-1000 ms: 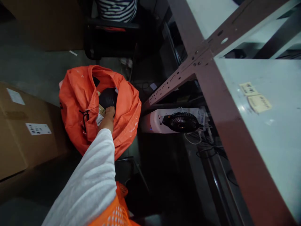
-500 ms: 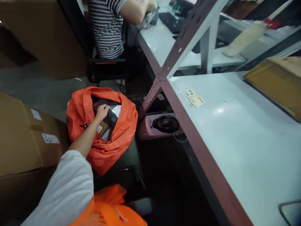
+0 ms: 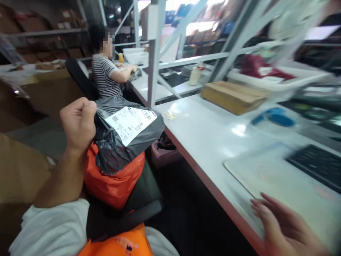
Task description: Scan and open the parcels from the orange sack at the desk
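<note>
Parcel in dark plastic is held up over the orange bag, white label uppermost — the left grip clenched on its gathered end. The right grip, fingers loosely spread, is near the pale mat on the counter.

Over there, a single head-worn camera looks forward and down, the left hand and right hand close, shelves far off.
</note>
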`<state>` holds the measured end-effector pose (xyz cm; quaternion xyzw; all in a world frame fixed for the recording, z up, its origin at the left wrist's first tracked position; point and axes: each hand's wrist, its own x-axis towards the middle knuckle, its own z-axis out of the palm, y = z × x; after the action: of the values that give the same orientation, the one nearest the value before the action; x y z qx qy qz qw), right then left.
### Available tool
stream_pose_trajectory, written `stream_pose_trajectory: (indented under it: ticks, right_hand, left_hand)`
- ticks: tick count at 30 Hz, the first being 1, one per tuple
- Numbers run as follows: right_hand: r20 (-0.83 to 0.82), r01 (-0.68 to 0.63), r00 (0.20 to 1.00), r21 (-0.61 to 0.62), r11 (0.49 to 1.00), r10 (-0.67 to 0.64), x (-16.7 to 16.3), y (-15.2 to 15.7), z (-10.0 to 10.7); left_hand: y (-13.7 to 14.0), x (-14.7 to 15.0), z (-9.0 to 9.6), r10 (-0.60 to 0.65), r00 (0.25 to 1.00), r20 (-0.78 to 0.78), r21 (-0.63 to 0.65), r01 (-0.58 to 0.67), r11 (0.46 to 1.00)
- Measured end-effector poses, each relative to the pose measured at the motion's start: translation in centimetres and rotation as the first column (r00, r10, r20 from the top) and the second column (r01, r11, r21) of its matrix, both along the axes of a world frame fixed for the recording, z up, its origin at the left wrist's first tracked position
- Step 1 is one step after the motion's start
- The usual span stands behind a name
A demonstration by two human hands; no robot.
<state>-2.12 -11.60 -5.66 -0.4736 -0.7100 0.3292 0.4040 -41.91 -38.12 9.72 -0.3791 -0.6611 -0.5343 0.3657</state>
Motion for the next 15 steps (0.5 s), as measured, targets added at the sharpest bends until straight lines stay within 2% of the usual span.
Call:
stream_pose_trajectory:
  ticks: [3, 6, 7, 9, 10, 12, 13, 15]
  right_hand:
    - [-0.054, 0.094, 0.994, -0.010, 0.996, -0.094, 4.2, -1.2, 1.1]
    - [-0.125, 0.186, 0.976, 0.056, 0.981, -0.178, 10.4, -2.6, 2.2]
    - [-0.141, 0.235, 0.965, 0.074, 0.969, -0.223, 12.8, -3.2, 2.5]
    - [-0.159, 0.360, 0.926, 0.103, 0.927, -0.341, 17.6, -4.5, 2.9]
    - [-0.156, 0.431, 0.898, 0.116, 0.895, -0.412, 19.9, -5.1, 3.1]
    - [-0.135, 0.562, 0.827, 0.154, 0.813, -0.546, 24.2, -6.3, 3.4]
    - [-0.116, 0.608, 0.794, 0.180, 0.773, -0.597, 26.0, -6.8, 3.7]
    - [-0.048, 0.656, 0.745, 0.237, 0.717, -0.666, 29.0, -6.9, 4.1]
  left_hand:
    - [5.0, 4.6, -0.3, -0.162, 0.987, -0.007, 0.227, 0.159, 0.961]
    - [11.2, 10.8, -2.7, -0.356, 0.934, 0.039, 0.323, 0.326, 0.889]
    - [13.1, 13.3, -3.9, -0.426, 0.903, 0.063, 0.307, 0.389, 0.869]
    - [16.2, 18.7, -6.3, -0.573, 0.812, 0.108, 0.192, 0.549, 0.814]
    - [17.4, 21.3, -7.4, -0.647, 0.752, 0.126, 0.110, 0.638, 0.762]
    - [18.9, 25.6, -9.2, -0.771, 0.623, 0.135, -0.034, 0.780, 0.624]
    - [19.5, 27.2, -9.7, -0.817, 0.563, 0.126, -0.087, 0.826, 0.556]
    - [20.4, 28.9, -9.6, -0.867, 0.486, 0.110, -0.184, 0.867, 0.462]
